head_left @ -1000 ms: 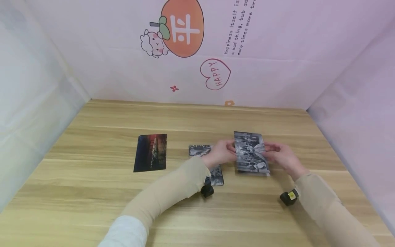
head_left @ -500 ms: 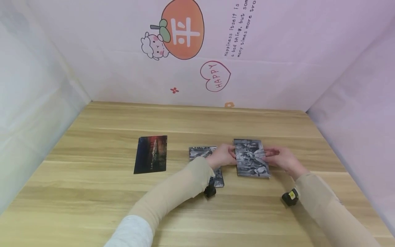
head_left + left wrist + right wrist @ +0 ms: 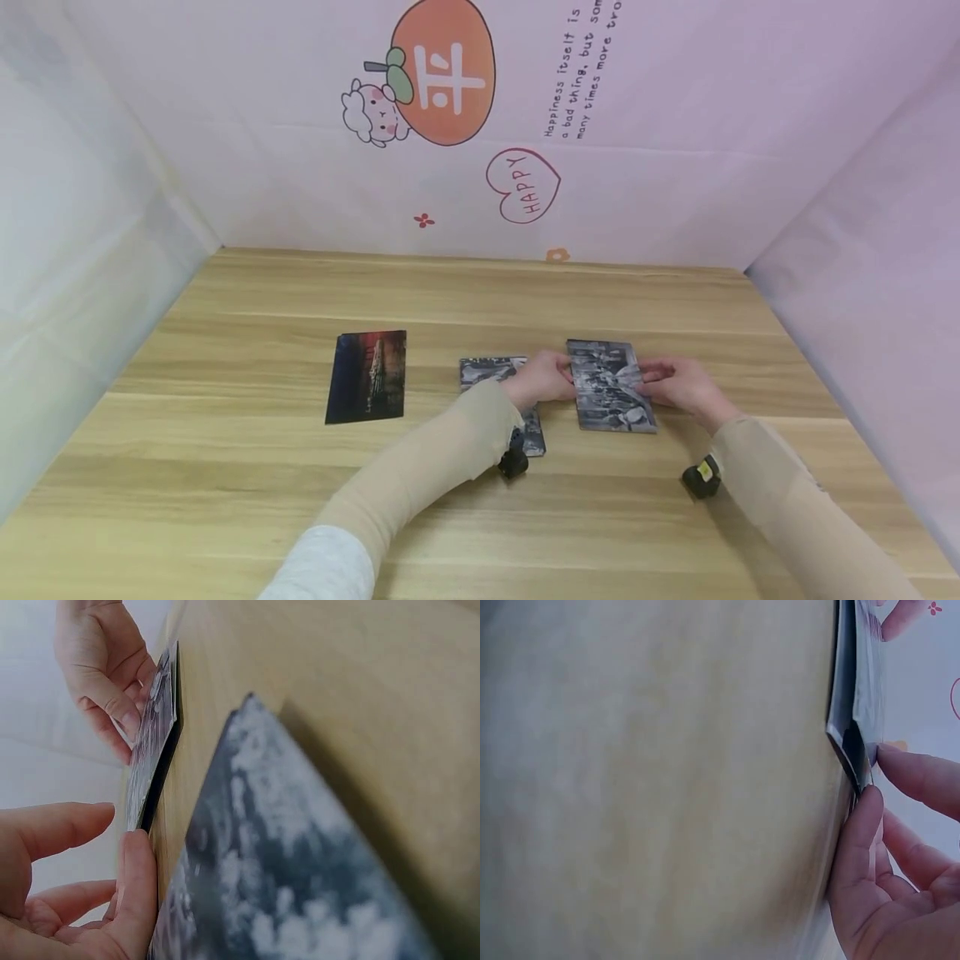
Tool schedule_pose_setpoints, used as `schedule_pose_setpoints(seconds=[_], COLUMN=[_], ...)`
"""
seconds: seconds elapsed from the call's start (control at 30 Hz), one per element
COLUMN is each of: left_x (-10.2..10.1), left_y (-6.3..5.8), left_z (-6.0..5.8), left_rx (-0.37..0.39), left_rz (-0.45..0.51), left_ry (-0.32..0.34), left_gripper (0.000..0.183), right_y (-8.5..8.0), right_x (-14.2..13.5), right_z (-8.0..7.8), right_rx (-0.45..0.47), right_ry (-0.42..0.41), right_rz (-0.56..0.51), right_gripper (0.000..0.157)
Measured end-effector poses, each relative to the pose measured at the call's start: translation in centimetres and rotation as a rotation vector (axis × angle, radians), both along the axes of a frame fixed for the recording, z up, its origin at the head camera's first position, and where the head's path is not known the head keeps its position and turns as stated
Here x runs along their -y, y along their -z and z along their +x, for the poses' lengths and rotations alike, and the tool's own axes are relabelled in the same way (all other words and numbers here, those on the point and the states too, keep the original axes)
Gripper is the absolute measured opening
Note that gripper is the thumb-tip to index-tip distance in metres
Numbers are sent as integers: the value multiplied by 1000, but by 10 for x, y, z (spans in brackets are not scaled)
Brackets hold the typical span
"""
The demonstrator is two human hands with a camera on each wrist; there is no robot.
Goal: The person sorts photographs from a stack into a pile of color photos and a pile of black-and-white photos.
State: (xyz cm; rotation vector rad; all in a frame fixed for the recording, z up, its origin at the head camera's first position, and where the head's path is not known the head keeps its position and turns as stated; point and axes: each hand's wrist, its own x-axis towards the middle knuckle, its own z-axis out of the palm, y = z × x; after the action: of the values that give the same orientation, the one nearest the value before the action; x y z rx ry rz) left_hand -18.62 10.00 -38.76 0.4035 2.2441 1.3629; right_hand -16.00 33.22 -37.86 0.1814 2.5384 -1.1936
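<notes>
A black-and-white postcard lies on top of a thin stack on the wooden table, between my two hands. With its fingertips my left hand touches the left edge; in the left wrist view its thumb stands off the card. At the right edge, my right hand pinches the card between thumb and finger. Close up in the right wrist view, the stack's layers stand slightly apart at the corner. Partly hidden under my left wrist lies a second black-and-white postcard stack, which fills the foreground in the left wrist view.
A dark postcard pile with a lit tower lies at the left of the table. Pale cloth walls surround the table's back and sides; the back wall has printed drawings and words. A small black camera hangs at each wrist.
The black-and-white postcard between my hands has come down from a raised position to lie nearly flat on the table. Both hands have stayed at its edges, shifting only slightly.
</notes>
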Motion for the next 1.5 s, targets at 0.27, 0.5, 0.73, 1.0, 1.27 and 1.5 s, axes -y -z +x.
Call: schedule_pose_setpoints(seconds=[0.27,0.5,0.73,1.0,1.27,1.5], left_x=[-2,-1,10,30,56,70], left_y=[2,2,0,-11,-19,-21], left_z=[1,2,2,-1,-5,-6], left_rx=[-7,-8,30,52,33,21], left_rz=[5,19,87,106,118,170], left_ry=[11,25,51,5,13,-38], left_gripper=[64,63,58,51,45,47], right_y=[0,-4,-11,-17,-19,-19], right_x=[-1,-2,2,18,33,49], right_z=[2,4,7,15,17,18], right_rx=[-9,-32,-26,-44,-52,-50], right_ry=[-7,-28,-28,-68,-111,-148], right_rz=[17,60,-38,-98,-151,-148], right_gripper=[59,60,58,58,56,55])
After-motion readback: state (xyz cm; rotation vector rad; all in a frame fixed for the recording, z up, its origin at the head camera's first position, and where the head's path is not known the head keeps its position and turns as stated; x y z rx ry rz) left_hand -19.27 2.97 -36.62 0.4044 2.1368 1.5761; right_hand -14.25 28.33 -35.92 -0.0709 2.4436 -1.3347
